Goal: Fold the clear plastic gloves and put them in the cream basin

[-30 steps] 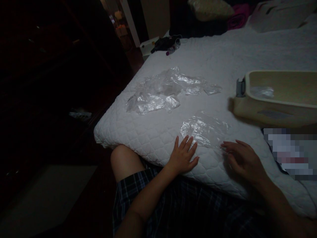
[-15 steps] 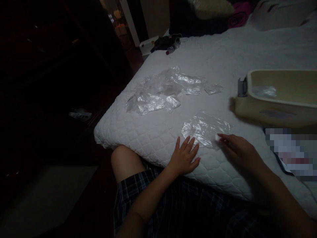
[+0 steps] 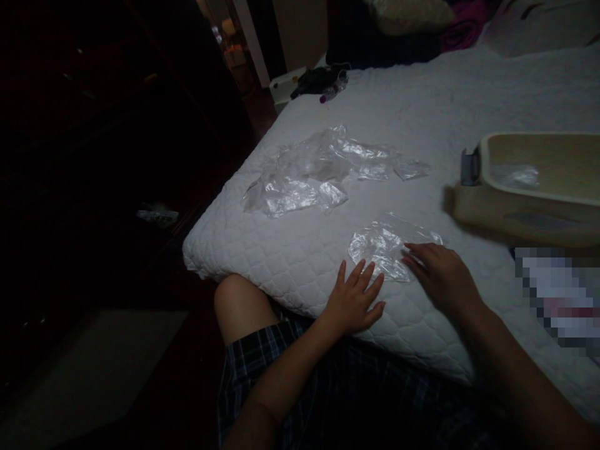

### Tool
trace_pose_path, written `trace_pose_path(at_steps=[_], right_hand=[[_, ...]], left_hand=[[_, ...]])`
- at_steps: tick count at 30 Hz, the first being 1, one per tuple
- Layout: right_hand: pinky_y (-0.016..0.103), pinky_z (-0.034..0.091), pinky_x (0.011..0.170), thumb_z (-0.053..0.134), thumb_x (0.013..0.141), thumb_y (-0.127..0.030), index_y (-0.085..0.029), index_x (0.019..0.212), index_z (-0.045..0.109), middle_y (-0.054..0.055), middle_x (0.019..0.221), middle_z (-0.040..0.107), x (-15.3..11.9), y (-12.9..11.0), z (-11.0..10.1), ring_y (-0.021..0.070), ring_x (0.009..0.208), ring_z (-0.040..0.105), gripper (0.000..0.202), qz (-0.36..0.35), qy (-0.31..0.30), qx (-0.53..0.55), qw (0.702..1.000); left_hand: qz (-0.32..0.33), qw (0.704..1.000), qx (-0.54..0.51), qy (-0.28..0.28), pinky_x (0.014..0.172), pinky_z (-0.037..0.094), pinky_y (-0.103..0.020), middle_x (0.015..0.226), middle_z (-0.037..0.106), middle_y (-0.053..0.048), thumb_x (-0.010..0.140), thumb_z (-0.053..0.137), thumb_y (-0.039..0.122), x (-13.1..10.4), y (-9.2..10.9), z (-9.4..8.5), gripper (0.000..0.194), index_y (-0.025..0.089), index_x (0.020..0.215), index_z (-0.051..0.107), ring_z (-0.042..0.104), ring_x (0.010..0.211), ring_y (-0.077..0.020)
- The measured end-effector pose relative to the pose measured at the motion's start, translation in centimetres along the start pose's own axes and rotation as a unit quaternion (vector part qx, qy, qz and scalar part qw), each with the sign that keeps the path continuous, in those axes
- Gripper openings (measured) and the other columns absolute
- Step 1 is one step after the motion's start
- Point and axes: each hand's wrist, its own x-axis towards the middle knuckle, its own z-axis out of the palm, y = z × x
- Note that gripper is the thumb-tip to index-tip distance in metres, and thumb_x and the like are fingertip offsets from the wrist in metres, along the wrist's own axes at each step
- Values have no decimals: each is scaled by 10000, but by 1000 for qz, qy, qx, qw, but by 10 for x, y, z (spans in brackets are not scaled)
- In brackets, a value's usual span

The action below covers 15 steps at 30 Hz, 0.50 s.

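A clear plastic bag [image 3: 382,247] lies crumpled on the white quilted mattress [image 3: 300,244] in front of me. My left hand [image 3: 354,300] rests flat at its near edge, fingers spread, the fingertips touching or just beside the plastic. Over the bag's right part, my right hand [image 3: 438,272] is bent with thumb and forefinger brought together in a pinch. What sits between those fingertips is hidden or too small to make out. Farther back on the mattress spreads a heap of clear plastic bags [image 3: 304,172].
A cream plastic bin [image 3: 497,206] with a grey latch stands at the right, clear plastic inside. Nearer is a blurred-out flat item [image 3: 557,294]. A small bottle [image 3: 330,94] and dark cloth [image 3: 312,81] lie at the far left corner. Pillows [image 3: 412,15] are at the back.
My right hand has moved slightly left and away from me over the bag. The small white bit at its fingertips no longer shows. My left hand stays put; the view shifts slightly.
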Motion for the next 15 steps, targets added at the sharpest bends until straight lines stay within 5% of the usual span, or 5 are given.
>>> trace_pose_path(at_steps=[9,15], right_hand=[[378,490,745,549,906,-309,-182,1050,633,99,956,674,0,-11,-14,227,830,632,209,72,83,29,994],[372,481,789,506,902,-194,-164,1127,612,112,990,691,-20,-36,-17,230,885,634,250,-71,25,4,997]], left_hand=[[-3,1000,1,-9,1154,170,-617,1516,377,-132,946,360,466,0,0,0,564,168,1424,388,246,1446,-314],[-8,1000,3,-23,1160,173,-609,1527,362,-126,953,340,468,1,1,-1,585,161,1452,339,251,1444,-308]])
